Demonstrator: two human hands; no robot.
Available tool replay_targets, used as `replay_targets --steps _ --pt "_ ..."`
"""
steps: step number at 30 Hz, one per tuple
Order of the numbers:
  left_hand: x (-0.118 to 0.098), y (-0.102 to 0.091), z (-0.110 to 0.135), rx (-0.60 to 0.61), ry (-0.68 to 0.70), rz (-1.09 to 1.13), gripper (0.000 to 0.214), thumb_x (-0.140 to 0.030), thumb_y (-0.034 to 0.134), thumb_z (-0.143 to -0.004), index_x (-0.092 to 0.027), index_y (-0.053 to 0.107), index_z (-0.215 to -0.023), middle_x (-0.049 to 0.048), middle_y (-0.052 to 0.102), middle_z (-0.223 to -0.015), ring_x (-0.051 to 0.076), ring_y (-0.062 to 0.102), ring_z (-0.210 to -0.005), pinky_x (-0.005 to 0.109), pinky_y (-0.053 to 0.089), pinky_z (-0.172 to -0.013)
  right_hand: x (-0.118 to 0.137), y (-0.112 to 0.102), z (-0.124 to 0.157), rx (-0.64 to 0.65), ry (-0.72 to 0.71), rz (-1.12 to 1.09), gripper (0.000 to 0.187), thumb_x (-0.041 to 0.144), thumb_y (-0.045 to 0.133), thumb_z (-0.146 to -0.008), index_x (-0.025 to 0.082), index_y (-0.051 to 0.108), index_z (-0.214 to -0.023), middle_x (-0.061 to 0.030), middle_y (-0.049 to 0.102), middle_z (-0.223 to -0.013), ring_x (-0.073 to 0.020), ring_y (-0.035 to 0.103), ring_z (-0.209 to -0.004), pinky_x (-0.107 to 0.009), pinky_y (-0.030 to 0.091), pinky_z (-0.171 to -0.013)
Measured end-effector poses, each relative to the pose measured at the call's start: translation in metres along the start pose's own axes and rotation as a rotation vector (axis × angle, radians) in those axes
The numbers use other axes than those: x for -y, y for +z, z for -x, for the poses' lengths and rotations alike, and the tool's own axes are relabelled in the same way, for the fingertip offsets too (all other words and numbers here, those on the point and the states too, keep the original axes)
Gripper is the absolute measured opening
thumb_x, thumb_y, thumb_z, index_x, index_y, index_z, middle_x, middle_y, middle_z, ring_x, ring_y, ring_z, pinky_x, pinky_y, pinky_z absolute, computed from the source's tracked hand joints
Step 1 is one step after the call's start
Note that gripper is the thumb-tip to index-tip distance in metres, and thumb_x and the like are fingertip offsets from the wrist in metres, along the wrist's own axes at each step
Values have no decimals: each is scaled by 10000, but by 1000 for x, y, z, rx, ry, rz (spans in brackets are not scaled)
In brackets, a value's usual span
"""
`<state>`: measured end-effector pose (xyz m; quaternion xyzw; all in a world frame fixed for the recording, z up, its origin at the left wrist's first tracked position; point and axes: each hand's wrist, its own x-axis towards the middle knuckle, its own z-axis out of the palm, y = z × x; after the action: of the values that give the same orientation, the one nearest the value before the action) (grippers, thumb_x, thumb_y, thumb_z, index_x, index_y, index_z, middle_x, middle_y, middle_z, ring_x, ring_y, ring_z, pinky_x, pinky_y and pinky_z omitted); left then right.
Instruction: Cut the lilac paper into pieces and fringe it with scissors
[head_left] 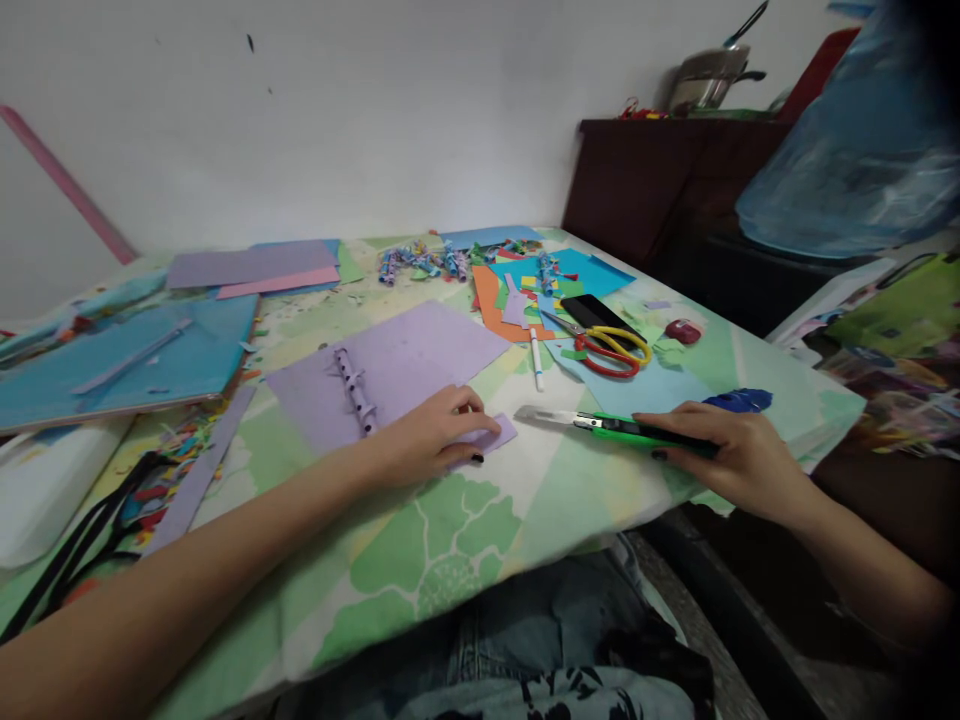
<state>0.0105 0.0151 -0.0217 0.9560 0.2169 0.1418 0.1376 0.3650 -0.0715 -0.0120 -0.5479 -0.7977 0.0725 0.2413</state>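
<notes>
My left hand (431, 435) rests on the tablecloth, its fingers bent over a small piece of purple paper (504, 431). The thumb lies along the near edge of that piece, and the fingers hide much of it. In my right hand (739, 450) is a utility knife (622, 428) with a green and black handle. Its blade is out, pointing left a short way from the paper piece. Behind my left wrist, a purple roll with black dots (352, 390) lies on a large purple sheet (427, 345). A white marker (536, 360) lies beyond the blade.
Scissors with red and yellow handles (616, 350) lie near a black phone (600, 315). Blue paper (600, 272) and several small decorated rolls (450, 260) sit farther back. At left are a blue folder (202, 350) and a purple strip (199, 475). A dark cabinet (645, 180) stands back right.
</notes>
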Motion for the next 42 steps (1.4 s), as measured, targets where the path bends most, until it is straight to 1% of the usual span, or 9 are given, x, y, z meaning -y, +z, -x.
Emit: replay_targets --steps 3,6,16,24,27,31,35,38,42 --pt "0 2 6 10 32 -191 328 -239 422 -926 -265 553 -1225 101 535 -1078 222 481 -973 368 421 -858 5 -2 -7 28 -21 -3 345 246 561 -828 224 703 -1141 -79 693 -949 -219 656 -730 -320 495 -650" --pt "0 4 9 3 59 -263 350 -279 381 -946 -297 525 -1264 103 543 -1110 229 470 -971 384 412 -870 8 -3 -9 37 -32 -21 337 239 562 -819 235 717 -1118 -75 699 -933 -215 659 -717 -311 494 -636" --pt "0 5 13 -48 58 -173 354 -235 396 -935 -208 511 -1269 130 571 -1114 242 479 -1001 418 411 -903 0 -4 -9 47 -24 -13 335 258 568 -825 220 712 -1125 -73 689 -897 -187 626 -624 -294 462 -565" --pt "-1 5 13 -54 75 -213 356 -245 384 -940 -243 527 -1267 124 577 -1112 238 485 -999 413 420 -896 0 -4 -12 84 -26 -46 339 284 581 -826 251 706 -1139 -66 705 -919 -223 664 -705 -319 507 -639" --pt "-1 6 14 -15 75 -261 377 -253 368 -944 -260 511 -1293 124 556 -1223 248 466 -1050 424 400 -922 -2 -5 -14 109 -40 -68 344 276 594 -820 256 705 -1144 -63 707 -928 -235 672 -735 -327 518 -657" --pt "0 7 13 35 83 -257 416 -244 333 -954 -275 447 -1354 57 485 -1411 262 430 -1151 437 348 -957 -6 -7 -23 126 -122 -48 327 260 573 -834 246 712 -1130 -72 722 -915 -255 667 -795 -351 511 -694" --pt "2 7 13 61 86 -194 456 -225 337 -955 -322 368 -1400 -5 491 -1425 245 392 -1251 430 307 -969 -8 -11 -37 155 -182 -7 310 215 565 -832 240 727 -1095 -76 747 -922 -280 663 -860 -406 475 -800" --pt "2 7 13 60 78 -178 455 -219 339 -954 -309 370 -1399 9 498 -1419 242 397 -1268 437 301 -976 -8 -15 -45 185 -179 -1 316 187 565 -836 201 725 -1109 -93 746 -933 -271 662 -846 -391 465 -795" --pt "1 7 15 -7 65 -160 416 -229 372 -944 -229 426 -1356 65 554 -1356 236 439 -1246 431 325 -998 -10 -18 -48 150 -126 11 332 207 575 -839 136 716 -1131 -117 729 -897 -261 657 -795 -361 467 -735"
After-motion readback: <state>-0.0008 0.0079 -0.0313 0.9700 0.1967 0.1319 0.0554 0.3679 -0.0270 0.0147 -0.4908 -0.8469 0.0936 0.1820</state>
